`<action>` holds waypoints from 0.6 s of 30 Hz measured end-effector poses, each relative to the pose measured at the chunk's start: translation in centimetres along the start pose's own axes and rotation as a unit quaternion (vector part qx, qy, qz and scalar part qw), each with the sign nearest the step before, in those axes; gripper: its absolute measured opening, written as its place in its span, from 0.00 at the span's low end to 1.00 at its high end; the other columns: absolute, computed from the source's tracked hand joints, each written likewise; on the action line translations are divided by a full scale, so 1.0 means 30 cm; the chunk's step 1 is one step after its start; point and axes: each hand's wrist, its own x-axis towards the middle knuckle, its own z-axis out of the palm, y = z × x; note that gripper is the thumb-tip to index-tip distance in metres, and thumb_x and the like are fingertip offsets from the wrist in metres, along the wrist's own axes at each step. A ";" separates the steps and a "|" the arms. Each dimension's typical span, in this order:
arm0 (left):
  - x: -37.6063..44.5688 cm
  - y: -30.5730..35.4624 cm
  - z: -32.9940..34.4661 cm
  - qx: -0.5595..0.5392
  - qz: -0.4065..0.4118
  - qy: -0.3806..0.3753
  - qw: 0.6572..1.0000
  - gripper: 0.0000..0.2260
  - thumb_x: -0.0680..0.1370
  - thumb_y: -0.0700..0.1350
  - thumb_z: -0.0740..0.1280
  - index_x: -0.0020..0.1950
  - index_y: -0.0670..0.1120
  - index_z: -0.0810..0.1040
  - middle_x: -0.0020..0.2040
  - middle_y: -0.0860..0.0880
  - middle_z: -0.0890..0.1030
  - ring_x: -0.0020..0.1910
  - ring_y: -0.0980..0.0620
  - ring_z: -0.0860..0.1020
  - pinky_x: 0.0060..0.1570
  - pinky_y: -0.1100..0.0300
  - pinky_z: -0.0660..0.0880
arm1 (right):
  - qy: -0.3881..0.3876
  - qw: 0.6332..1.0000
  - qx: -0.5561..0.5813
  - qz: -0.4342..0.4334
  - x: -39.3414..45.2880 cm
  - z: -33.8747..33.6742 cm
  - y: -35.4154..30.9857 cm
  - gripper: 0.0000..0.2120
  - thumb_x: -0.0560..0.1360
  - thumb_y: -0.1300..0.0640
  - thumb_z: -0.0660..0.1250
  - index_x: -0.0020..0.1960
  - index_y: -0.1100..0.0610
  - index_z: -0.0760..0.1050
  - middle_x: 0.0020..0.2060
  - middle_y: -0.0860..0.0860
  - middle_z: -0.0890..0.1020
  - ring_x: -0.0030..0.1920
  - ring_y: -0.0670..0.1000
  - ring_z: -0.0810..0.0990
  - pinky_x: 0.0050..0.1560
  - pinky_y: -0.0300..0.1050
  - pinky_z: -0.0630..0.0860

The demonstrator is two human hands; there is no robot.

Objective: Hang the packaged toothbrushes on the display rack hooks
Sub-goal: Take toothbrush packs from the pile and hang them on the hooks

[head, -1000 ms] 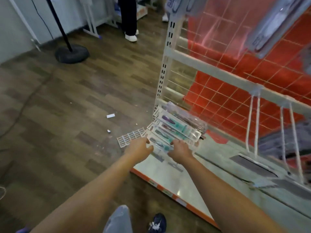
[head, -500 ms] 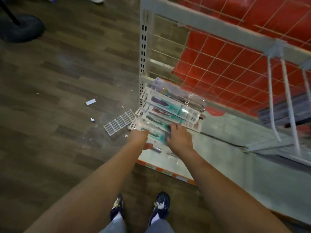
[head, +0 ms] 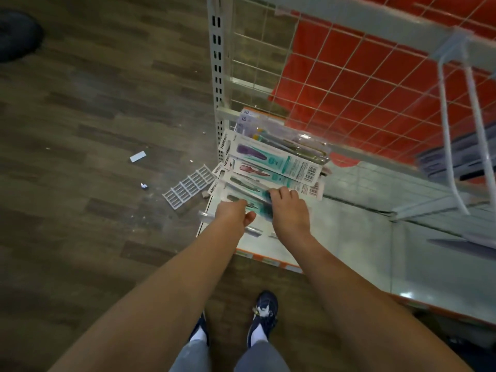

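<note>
On the shelf, near corner: a fanned pile of packs (head: 271, 167) lies on the white base shelf (head: 349, 237) of the rack (head: 217, 76), close to the slotted upright post.
Packs: flat blister cards with teal and white print; one shows a purple brush, one a pink brush; barcodes are at their right ends. They overlap each other like steps, and the lowest ones reach your hands.
Left hand: your left hand (head: 232, 217) is at the near edge of the pile, fingers curled down onto the lowest pack and thumb pointing to the right. If it really pinches the pack, you cannot tell from here, because the fingertips are hidden.
Right hand: your right hand (head: 290, 210) lies on the lower packs, back of the hand up, fingers bent over the teal part. It touches the packs; a firm grip is not visible.
Hands together: they are just beside each other, not touching.
Hooks: long white wire hooks (head: 456, 146) come out from the cross bar at the upper right, well apart from the pile.
Back of rack: white wire grid with a red panel behind it.
Floor: dark wood planks, with a small white plastic grate (head: 188, 186) beside the shelf corner and a paper scrap (head: 137, 156) further left.
Your feet: dark blue shoes (head: 264, 315) stand before the orange shelf edge.
</note>
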 end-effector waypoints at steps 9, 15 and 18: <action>-0.054 0.017 -0.065 0.021 -0.016 -0.012 1.000 0.07 0.81 0.45 0.62 0.50 0.43 0.75 0.48 0.45 0.80 0.38 0.53 0.75 0.28 0.65 0.73 | 0.018 0.998 0.063 0.022 -0.053 -0.021 -0.024 0.19 0.78 0.58 0.63 0.68 0.52 0.66 0.63 0.50 0.73 0.60 0.51 0.71 0.58 0.45 0.71; -0.138 0.058 -0.112 0.000 0.067 -0.012 0.998 0.13 0.82 0.44 0.58 0.65 0.42 0.70 0.58 0.42 0.78 0.51 0.48 0.78 0.38 0.61 0.77 | 0.032 0.985 0.163 0.049 -0.125 -0.078 -0.076 0.16 0.79 0.56 0.62 0.66 0.53 0.70 0.58 0.50 0.76 0.55 0.49 0.74 0.51 0.42 0.75; -0.175 0.106 -0.132 -0.014 0.110 -0.004 0.994 0.14 0.82 0.42 0.57 0.67 0.42 0.68 0.61 0.41 0.78 0.56 0.44 0.79 0.48 0.56 0.77 | 0.038 0.967 0.242 0.071 -0.131 -0.139 -0.099 0.15 0.78 0.59 0.62 0.65 0.55 0.71 0.57 0.51 0.77 0.54 0.50 0.75 0.48 0.43 0.75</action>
